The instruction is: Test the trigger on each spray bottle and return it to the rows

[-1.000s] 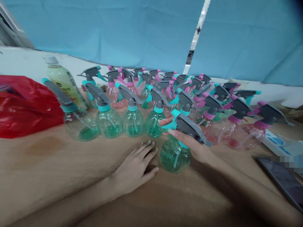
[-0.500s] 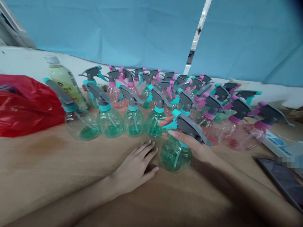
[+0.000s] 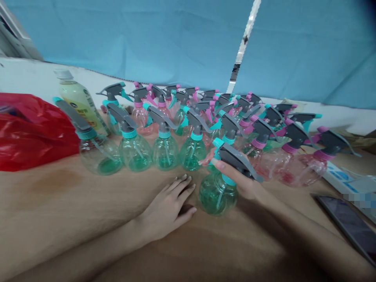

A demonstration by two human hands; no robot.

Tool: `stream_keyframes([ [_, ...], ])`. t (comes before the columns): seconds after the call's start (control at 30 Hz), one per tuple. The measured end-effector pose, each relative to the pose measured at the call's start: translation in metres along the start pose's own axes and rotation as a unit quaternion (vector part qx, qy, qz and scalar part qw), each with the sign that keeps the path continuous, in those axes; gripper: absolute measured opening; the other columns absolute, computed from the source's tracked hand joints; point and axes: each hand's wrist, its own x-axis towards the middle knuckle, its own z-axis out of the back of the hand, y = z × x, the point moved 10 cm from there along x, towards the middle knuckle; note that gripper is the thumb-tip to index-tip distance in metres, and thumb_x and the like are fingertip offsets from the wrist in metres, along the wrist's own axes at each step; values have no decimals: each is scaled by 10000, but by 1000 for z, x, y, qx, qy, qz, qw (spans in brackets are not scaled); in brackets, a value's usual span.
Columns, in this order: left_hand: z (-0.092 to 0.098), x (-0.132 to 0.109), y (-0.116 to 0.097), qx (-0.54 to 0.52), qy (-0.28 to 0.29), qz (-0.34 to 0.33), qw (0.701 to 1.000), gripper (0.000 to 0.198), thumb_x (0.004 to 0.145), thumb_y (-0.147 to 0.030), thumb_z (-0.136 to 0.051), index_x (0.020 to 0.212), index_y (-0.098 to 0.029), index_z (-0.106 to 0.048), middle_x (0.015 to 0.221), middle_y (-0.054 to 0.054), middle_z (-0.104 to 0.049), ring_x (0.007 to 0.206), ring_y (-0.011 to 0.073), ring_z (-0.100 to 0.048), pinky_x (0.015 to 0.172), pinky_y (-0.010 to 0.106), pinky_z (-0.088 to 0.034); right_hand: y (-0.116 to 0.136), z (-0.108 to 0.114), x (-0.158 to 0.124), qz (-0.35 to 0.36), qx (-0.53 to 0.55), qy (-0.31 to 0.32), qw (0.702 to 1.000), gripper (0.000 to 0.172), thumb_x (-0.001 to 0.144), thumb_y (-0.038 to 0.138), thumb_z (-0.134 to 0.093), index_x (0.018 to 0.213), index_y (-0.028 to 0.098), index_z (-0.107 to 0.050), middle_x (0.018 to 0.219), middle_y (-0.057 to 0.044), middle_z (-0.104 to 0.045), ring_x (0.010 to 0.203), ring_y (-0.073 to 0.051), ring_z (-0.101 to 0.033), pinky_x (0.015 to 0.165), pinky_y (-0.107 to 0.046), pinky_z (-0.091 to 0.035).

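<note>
My right hand [image 3: 239, 176] is wrapped round the neck and trigger of a green spray bottle [image 3: 217, 196] with a grey head and turquoise collar. That bottle stands upright at the front, its nozzle to the left, green liquid inside; the fingers cover most of its trigger. My left hand [image 3: 170, 205] lies flat on the wooden table [image 3: 58, 219], fingers stretched out, a little left of that bottle and holding nothing. Behind the hands stands a row of similar green spray bottles, the nearest green bottle [image 3: 192, 150] just beyond my left fingertips.
Several pink spray bottles [image 3: 308, 168] stand at the right, with more rows behind. At the left are a red plastic bag [image 3: 35, 133] and a capped drink bottle [image 3: 80, 102]. A phone [image 3: 346, 223] lies at the right by a white-and-blue box [image 3: 346, 182]. A blue cloth [image 3: 176, 43] hangs behind.
The fingers of my right hand have drawn inward, and the turquoise trigger has been pulled toward the bottle's neck. My left hand has stayed in place.
</note>
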Motion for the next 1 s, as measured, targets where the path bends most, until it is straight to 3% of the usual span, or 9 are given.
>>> stream_keyframes([
  [0.1, -1, 0, 0, 1, 4, -1, 1000, 534, 949, -449, -457, 1371, -121, -426, 1457, 128, -396, 1348, 266, -340, 1090, 434, -298, 3, 1, 0, 5, -35, -5, 999, 241, 880, 420, -548, 719, 241, -553, 626, 41, -396, 602, -125, -422, 702, -287, -418],
  [0.43, 0, 0, 2, -9, -6, 2, 1000, 525, 944, -441, -467, 1377, -147, -420, 1455, 113, -403, 1350, 263, -336, 1091, 425, -297, 4, 3, -1, 16, -73, -1, 997, 252, 898, 419, -510, 752, 237, -606, 641, 21, -487, 622, -138, -487, 615, -278, -406],
  [0.67, 0, -1, 0, -6, -4, -3, 1000, 534, 950, -446, -459, 1369, -115, -431, 1460, 130, -391, 1352, 271, -330, 1091, 435, -299, -6, -2, -3, -16, -3, 6, 1000, 168, 877, 390, -558, 983, 271, -610, 718, 15, -563, 715, -159, -549, 657, -295, -446],
  [0.9, 0, 0, 0, -7, -5, -6, 1000, 533, 952, -449, -460, 1367, -115, -431, 1455, 129, -398, 1350, 269, -335, 1093, 428, -297, -7, -1, -4, -13, 8, -4, 1000, 206, 884, 368, -547, 1052, 283, -629, 521, 41, -374, 826, -222, -587, 739, -357, -466],
  [1.0, 1, 0, 0, -6, -8, -7, 1000, 528, 952, -450, -460, 1364, -121, -434, 1454, 126, -401, 1348, 268, -339, 1093, 428, -297, -7, -2, -4, -10, 15, -5, 1000, 204, 880, 356, -557, 1056, 284, -631, 536, 39, -394, 848, -223, -592, 768, -365, -466],
])
